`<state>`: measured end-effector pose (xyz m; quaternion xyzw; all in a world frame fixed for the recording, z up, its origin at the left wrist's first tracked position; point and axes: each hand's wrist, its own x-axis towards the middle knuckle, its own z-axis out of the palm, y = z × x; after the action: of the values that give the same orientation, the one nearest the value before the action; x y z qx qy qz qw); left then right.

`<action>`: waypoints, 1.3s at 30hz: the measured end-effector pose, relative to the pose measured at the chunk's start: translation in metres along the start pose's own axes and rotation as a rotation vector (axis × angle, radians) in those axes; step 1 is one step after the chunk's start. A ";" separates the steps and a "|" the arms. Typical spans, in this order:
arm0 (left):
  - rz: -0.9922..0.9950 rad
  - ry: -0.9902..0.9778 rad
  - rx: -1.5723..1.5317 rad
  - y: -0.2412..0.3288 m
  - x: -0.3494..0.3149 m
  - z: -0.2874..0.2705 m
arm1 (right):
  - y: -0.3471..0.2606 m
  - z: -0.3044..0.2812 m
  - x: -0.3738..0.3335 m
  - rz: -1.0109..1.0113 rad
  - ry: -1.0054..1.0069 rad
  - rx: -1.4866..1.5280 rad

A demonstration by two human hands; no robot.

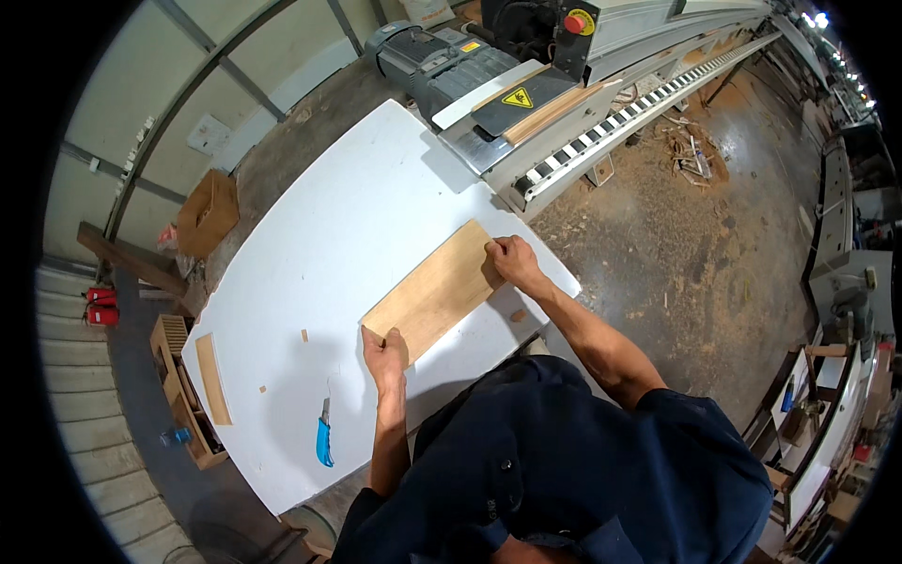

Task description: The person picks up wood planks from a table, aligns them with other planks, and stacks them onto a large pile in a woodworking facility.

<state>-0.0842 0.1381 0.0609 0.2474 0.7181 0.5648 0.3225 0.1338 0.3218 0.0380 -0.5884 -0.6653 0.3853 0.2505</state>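
Observation:
A flat rectangular wooden board (pixel 437 287) lies slantwise over the white tabletop (pixel 310 235). My left hand (pixel 385 357) grips its near left end, thumb on top and the other fingers mostly hidden beneath. At the far right end my right hand (pixel 515 261) pinches the board's edge, with its fingers curled. A blue utility knife (pixel 324 440) with its blade out rests on the table, left of my left forearm. Small wood scraps (pixel 304 336) lie about, and another chip (pixel 518 316) sits near the table edge below my right wrist.
A narrow wood strip (pixel 213 380) lies at the table's left end. Beyond the table stands a machine with a motor (pixel 437 70), a red stop button (pixel 575 23) and a striped conveyor track (pixel 611 125). Wooden boxes (pixel 209 212) and fire extinguishers (pixel 101 306) stand left; sawdust (pixel 691 155) litters the floor.

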 end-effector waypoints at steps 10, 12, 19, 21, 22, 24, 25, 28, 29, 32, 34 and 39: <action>0.377 0.068 0.812 0.019 0.044 0.015 | 0.008 0.003 -0.004 -0.090 -0.147 0.201; 0.503 -0.172 0.775 0.064 0.067 0.062 | 0.006 -0.010 -0.007 -0.009 -0.215 0.313; 0.819 -0.530 1.078 0.135 0.165 0.225 | 0.019 -0.008 -0.013 -0.078 -0.122 0.443; 0.749 -0.575 1.205 0.133 0.187 0.238 | 0.011 -0.004 -0.020 -0.172 -0.045 0.414; 0.722 -0.602 1.267 0.134 0.194 0.245 | 0.008 -0.010 -0.024 -0.120 -0.115 0.462; 0.715 -0.614 1.262 0.136 0.192 0.253 | 0.014 -0.012 -0.027 -0.150 -0.027 0.442; 0.705 -0.631 1.252 0.139 0.187 0.254 | 0.021 -0.012 -0.026 -0.140 0.021 0.436; 0.739 -0.590 1.212 0.128 0.166 0.207 | 0.028 -0.011 -0.026 -0.065 0.033 0.415; 0.718 -0.582 1.202 0.122 0.157 0.175 | 0.022 -0.012 -0.033 -0.095 0.013 0.399; 0.708 -0.573 1.122 0.101 0.109 0.104 | -0.004 -0.034 -0.057 -0.397 0.124 0.228; 0.732 -0.560 1.091 0.085 0.078 0.048 | -0.034 -0.038 -0.071 -0.622 0.117 0.182; 0.666 -0.653 1.102 0.054 0.025 -0.022 | -0.082 0.014 -0.068 -0.908 -0.136 0.032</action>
<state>-0.1178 0.1541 0.1121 0.7361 0.6521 0.0860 0.1597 0.0871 0.2518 0.1040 -0.2066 -0.8647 0.2844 0.3589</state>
